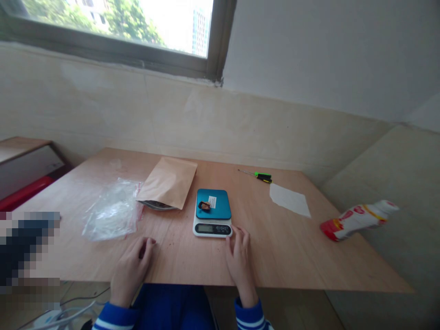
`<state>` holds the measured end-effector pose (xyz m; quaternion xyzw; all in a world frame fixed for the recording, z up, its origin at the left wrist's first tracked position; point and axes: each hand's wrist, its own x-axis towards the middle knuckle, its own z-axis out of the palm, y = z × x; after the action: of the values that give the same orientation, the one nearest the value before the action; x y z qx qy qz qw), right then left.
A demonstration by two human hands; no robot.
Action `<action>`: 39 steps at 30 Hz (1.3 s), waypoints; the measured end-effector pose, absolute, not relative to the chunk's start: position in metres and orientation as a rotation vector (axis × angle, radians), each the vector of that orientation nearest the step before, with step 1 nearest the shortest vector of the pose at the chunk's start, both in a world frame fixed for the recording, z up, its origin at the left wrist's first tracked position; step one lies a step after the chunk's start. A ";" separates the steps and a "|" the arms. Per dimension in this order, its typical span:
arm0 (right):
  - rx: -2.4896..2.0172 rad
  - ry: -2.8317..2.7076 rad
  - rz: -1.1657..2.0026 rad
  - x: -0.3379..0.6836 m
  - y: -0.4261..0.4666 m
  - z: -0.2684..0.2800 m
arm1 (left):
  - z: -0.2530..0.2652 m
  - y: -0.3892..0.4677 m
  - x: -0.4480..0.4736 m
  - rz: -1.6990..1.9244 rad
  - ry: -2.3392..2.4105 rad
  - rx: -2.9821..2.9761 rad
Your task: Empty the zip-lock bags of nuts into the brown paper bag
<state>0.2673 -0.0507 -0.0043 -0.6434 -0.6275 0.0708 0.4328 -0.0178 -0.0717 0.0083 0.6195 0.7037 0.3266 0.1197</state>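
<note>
A kitchen scale [212,225] with a blue plate and a white body lies in the middle of the table. On its plate is a small dark-and-brown piece [205,206] whose kind I cannot make out, beside a small white printed label [212,201]. My right hand [239,254] rests at the scale's front right corner, fingers apart, with fingertips touching or very near its edge. On the table near the front edge, my left hand [132,266] lies with its fingers curled in and nothing visible in them. Behind it are clear plastic zip bags [112,213] and a brown paper pouch [171,181], its mouth facing me.
A green-and-black screwdriver [263,175] and a piece of white paper [289,200] lie at the back right. A red-and-white bottle [357,221] is near the right edge. A wall and a window [137,27] border the table's far side. Cables [72,316] hang below left.
</note>
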 end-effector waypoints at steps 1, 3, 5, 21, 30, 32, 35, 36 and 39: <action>-1.600 -1.563 0.171 0.267 -0.051 -0.004 | 0.008 -0.072 -0.018 0.954 2.058 1.805; -1.599 -1.558 0.162 0.267 -0.051 -0.004 | 0.009 -0.071 -0.017 0.957 2.054 1.801; -1.604 -1.557 0.167 0.267 -0.050 -0.004 | 0.009 -0.071 -0.017 0.960 2.048 1.803; -1.553 -1.723 0.083 0.242 -0.015 0.040 | 0.008 -0.070 -0.018 0.961 2.031 1.857; -1.605 -2.105 -0.059 0.224 0.055 0.055 | 0.011 -0.072 -0.016 0.963 2.008 1.919; -1.673 -2.016 -0.095 0.236 0.062 0.052 | 0.008 -0.072 -0.018 0.967 1.991 1.967; -1.743 -1.938 -0.104 0.250 0.067 0.049 | 0.004 -0.072 -0.020 0.968 1.989 2.008; -1.735 -1.955 -0.079 0.254 0.068 0.049 | 0.003 -0.072 -0.020 0.960 1.990 2.013; -1.680 -1.958 0.034 0.263 0.066 0.047 | 0.002 -0.073 -0.021 0.931 1.985 2.025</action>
<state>0.2630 0.0661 0.0474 -0.6257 -0.7291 0.0127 0.2771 -0.0209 -0.0727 0.0017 0.6763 0.6631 0.3110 0.0783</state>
